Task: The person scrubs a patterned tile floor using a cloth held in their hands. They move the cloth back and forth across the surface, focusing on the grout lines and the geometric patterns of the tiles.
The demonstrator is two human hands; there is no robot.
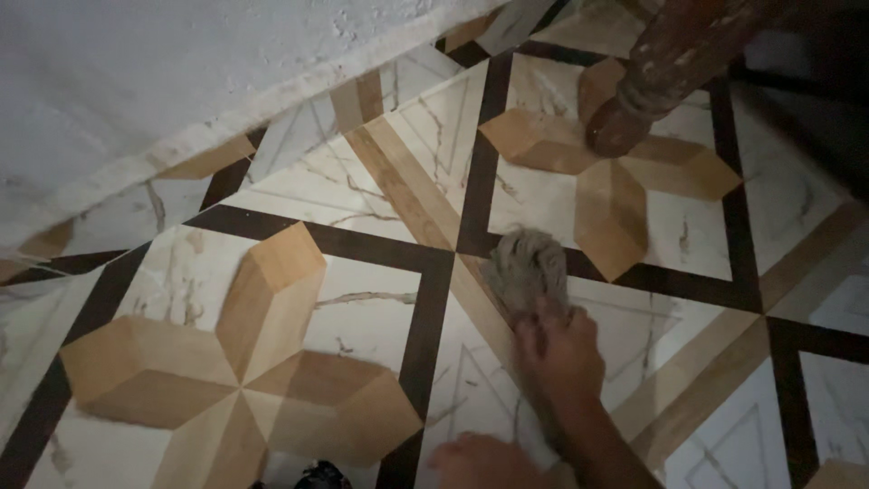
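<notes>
My right hand (563, 355) presses a bunched grey-brown rag (527, 267) flat against the patterned tile floor (362, 308); the fingers are closed over the rag's near end. The rag lies where a dark tile band meets a tan diagonal stripe. My left hand (480, 460) shows only partly at the bottom edge, low by the floor and close to my right forearm. Whether it holds anything cannot be seen.
A turned wooden furniture leg (638, 95) stands on the floor beyond the rag, at the upper right. A rough white wall (136, 81) with a tiled skirting runs along the upper left. A small dark object (319, 475) peeks in at the bottom edge.
</notes>
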